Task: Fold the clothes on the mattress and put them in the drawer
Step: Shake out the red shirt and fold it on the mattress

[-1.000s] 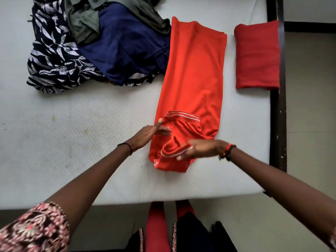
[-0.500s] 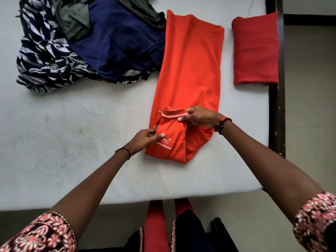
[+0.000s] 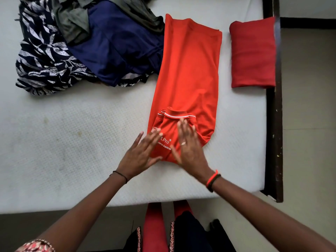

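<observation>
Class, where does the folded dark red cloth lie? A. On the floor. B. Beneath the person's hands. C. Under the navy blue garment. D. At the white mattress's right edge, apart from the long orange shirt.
D: the folded dark red cloth lies at the right edge of the white mattress, with bare mattress between it and the long orange shirt.

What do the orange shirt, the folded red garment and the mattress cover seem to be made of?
Orange shirt: likely a smooth synthetic sports knit; faint sheen, crisp white printed lettering. Folded red garment: matte, thicker-looking knit, perhaps cotton; soft rounded fold. Mattress cover: white textile with a fine dotted, quilted-looking weave, faintly stained.
</observation>
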A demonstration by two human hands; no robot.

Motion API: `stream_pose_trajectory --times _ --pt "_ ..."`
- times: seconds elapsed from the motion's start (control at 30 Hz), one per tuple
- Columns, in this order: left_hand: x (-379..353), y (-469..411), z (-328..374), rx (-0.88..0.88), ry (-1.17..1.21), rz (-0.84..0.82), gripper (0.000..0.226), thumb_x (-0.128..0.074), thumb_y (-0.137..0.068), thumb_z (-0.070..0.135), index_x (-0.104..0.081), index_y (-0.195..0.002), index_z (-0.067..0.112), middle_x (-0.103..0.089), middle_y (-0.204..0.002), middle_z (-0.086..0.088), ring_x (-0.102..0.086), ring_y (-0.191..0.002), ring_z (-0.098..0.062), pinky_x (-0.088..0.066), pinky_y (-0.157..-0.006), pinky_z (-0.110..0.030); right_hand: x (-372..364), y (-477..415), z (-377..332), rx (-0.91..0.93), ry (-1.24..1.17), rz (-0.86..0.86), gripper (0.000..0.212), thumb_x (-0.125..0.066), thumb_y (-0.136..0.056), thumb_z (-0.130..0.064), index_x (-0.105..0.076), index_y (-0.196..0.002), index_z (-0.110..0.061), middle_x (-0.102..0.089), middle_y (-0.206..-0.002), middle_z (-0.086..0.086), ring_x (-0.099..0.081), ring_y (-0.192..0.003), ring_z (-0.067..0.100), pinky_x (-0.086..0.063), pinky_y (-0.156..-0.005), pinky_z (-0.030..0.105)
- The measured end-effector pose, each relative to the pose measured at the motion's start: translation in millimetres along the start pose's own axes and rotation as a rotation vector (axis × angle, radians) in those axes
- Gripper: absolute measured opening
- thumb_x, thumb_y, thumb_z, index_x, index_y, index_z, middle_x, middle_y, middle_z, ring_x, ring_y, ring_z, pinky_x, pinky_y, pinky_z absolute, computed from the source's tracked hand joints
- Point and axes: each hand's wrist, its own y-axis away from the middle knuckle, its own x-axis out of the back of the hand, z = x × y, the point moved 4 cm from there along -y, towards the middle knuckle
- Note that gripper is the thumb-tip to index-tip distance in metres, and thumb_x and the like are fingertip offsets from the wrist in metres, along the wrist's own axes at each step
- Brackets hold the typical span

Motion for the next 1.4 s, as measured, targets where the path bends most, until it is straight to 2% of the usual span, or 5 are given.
stream_pose_trajectory --times 0.3,0.67,0.83,1.0,1.4 --pt "-31.3 -20.1 5.7 -0.222 -0.292 -0.166 0.059 -0.009 -0.091 0.002 -0.018 -0.149 0.005 -0.019 -0.156 -0.011 -0.021 -0.144 -0.021 -0.019 -0.115 -0.043 -64.5 35.3 1.9 -0.064 0.228 -0.438 0.087 -0.062 -0.069 -0.023 -0.026 -0.144 0.004 -0.02 -0.153 0.023 -0.019 -0.144 0.032 -0.019 -0.113 0.053" --pt "-22.6 -37.4 -1.7 -0.206 -0.088 -0.528 0.075 -0.036 -0.082 0.044 -0.04 -0.139 -0.004 -0.037 -0.144 -0.028 -0.039 -0.133 -0.037 -0.04 -0.105 -0.047 -52.6 22.5 0.7 -0.125 0.172 -0.591 0.086 -0.052 -0.061 -0.005 -0.027 -0.142 0.006 -0.031 -0.149 0.024 -0.031 -0.139 0.033 -0.032 -0.104 0.062" --pt "-1.7 -22.4 12.4 -0.158 0.2 -0.733 0.084 -0.02 -0.081 0.053 -0.007 -0.15 0.006 -0.004 -0.157 -0.02 -0.006 -0.147 -0.027 0.002 -0.115 -0.022 -29.4 37.8 -7.6 -0.173 -0.196 -0.956 0.084 -0.045 -0.087 -0.009 0.011 -0.149 -0.007 0.019 -0.157 0.007 0.015 -0.145 0.019 0.004 -0.114 0.058" --pt "20.1 -19.5 23.2 -0.044 0.507 -0.93 0.054 -0.043 -0.091 0.037 -0.041 -0.139 0.014 -0.044 -0.144 -0.006 -0.051 -0.119 -0.005 -0.029 -0.103 -0.018 9.7 29.9 -7.7 -0.357 -0.624 -1.201 0.047 -0.05 -0.081 -0.012 -0.045 -0.127 -0.014 -0.057 -0.109 -0.002 -0.056 -0.092 0.018 -0.044 -0.073 0.019" --pt "7.2 -61.8 -34.3 0.595 1.156 -0.352 0.03 -0.036 -0.098 0.005 -0.058 -0.078 0.014 -0.061 -0.07 0.008 -0.056 -0.064 0.0 -0.046 -0.068 -0.014 -5.6 -39.0 97.6 -0.928 -0.973 -1.206 0.008 -0.062 -0.048 -0.009 -0.065 -0.052 -0.004 -0.063 -0.062 0.011 -0.059 -0.064 0.022 -0.05 -0.079 0.035"
